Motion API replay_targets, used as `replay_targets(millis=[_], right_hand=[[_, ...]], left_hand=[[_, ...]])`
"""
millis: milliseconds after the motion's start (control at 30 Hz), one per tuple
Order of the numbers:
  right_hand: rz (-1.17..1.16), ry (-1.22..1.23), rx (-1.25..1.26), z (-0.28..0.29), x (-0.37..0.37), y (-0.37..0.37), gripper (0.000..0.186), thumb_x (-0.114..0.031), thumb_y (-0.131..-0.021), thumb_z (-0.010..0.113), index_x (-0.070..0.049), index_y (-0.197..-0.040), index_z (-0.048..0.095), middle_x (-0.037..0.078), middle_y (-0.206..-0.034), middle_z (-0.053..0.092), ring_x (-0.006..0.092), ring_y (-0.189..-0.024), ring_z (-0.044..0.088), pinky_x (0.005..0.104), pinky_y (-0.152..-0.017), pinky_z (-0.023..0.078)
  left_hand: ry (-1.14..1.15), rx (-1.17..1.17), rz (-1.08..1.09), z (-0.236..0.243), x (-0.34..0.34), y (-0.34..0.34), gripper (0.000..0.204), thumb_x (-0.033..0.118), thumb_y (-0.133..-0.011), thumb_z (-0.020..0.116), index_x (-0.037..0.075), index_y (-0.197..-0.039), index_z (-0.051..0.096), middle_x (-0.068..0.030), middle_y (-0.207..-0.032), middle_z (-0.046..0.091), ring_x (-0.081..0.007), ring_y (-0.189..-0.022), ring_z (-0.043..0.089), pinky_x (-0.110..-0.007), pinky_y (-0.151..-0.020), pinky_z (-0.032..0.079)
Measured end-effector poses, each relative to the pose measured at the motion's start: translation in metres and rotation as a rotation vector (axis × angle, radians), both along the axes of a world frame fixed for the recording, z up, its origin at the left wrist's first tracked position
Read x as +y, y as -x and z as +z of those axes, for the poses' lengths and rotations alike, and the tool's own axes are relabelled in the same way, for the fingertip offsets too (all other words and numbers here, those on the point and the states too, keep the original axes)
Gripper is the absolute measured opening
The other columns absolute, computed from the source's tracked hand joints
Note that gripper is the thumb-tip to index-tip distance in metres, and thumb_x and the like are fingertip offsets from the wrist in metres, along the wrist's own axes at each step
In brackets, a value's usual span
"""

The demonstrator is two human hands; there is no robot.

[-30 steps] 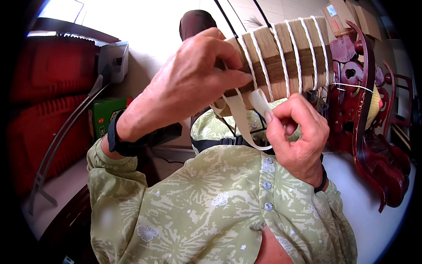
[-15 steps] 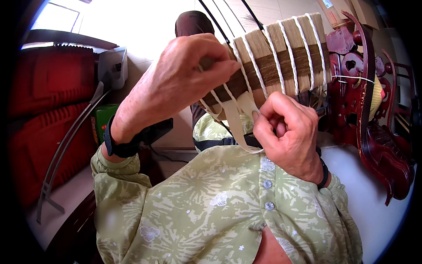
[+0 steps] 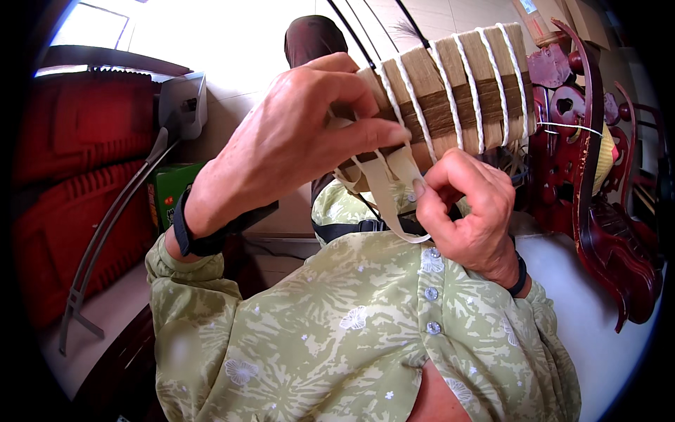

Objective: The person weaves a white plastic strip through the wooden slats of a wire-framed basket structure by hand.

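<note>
A tan block (image 3: pixel 470 60) of tightly layered material, with a dark brown band along its middle, hangs tilted in front of me. White twisted cords (image 3: pixel 448 91) run across it in spaced rows. My left hand (image 3: pixel 299 130) wraps the block's left end, thumb pressed on the lower side by a cord, its other fingers bent at the upper side. A flat cream strip (image 3: pixel 383 193) loops below the block. My right hand (image 3: pixel 467 211) pinches this strip between thumb and forefinger, just under the block's lower edge. Part of the strip is hidden behind the fingers.
Dark rods (image 3: pixel 351 35) rise beyond the block, near a brown cloth-covered knee (image 3: pixel 313 41). Carved dark-red wooden furniture (image 3: pixel 587 169) stands at right, cardboard boxes (image 3: pixel 587 21) behind it. On the left are red ribbed cases (image 3: pixel 84 119), a grey long-handled tool (image 3: pixel 116 221) and a green box (image 3: pixel 167 193).
My left thumb has slid right and down along the block, and the gap between thumb and forefinger has widened. The block and my right hand have shifted slightly right.
</note>
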State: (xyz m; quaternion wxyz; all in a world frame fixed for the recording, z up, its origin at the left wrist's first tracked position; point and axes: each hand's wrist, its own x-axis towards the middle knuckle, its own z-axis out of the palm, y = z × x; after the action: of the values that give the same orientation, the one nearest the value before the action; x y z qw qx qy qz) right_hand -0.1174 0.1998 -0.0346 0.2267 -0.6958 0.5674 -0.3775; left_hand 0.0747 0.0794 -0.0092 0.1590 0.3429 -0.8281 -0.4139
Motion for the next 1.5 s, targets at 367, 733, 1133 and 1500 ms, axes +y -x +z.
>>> replay_targets(millis=[367,733,1133,1500], right_hand=[[-0.091,0.01,-0.011,0.004,-0.003,-0.004,0.019,0.003,-0.075,0.065,-0.005,-0.069,0.048,0.006,-0.059,0.051,0.0228,-0.046,0.052,0.0345,-0.045,0.04],[-0.205,-0.109,-0.032,0.013,-0.003,-0.02,0.025,0.0,-0.082,0.069,-0.002,-0.066,0.05,0.002,-0.051,0.045,0.0097,-0.041,0.042,0.0268,-0.042,0.03],[-0.195,-0.185,0.065,0.027,-0.005,-0.022,0.015,-0.005,-0.086,0.07,-0.001,-0.079,0.058,0.003,-0.06,0.051,0.0088,-0.048,0.044,0.0281,-0.046,0.035],[-0.182,-0.445,-0.138,0.027,0.002,-0.01,0.021,-0.004,-0.087,0.067,0.002,-0.071,0.056,-0.003,-0.052,0.043,0.0001,-0.051,0.036,0.024,-0.045,0.026]], left_hand=[[-0.327,0.065,0.089,-0.001,-0.004,0.012,0.018,0.011,-0.082,0.077,-0.002,-0.077,0.065,0.0029,-0.08,0.045,-0.0064,-0.071,0.048,-0.026,-0.062,0.039],[-0.34,0.032,0.063,0.002,-0.006,0.01,0.019,0.013,-0.084,0.075,-0.001,-0.077,0.065,0.0017,-0.082,0.045,-0.0078,-0.075,0.046,-0.025,-0.066,0.037],[-0.357,0.112,0.088,-0.004,-0.005,0.007,0.017,0.012,-0.084,0.075,-0.002,-0.079,0.066,0.0017,-0.082,0.049,-0.0077,-0.077,0.05,-0.025,-0.068,0.039],[-0.466,0.08,0.065,0.0,-0.003,0.006,0.015,0.01,-0.083,0.075,-0.003,-0.082,0.068,0.0008,-0.084,0.053,-0.0093,-0.079,0.052,-0.026,-0.071,0.041]])
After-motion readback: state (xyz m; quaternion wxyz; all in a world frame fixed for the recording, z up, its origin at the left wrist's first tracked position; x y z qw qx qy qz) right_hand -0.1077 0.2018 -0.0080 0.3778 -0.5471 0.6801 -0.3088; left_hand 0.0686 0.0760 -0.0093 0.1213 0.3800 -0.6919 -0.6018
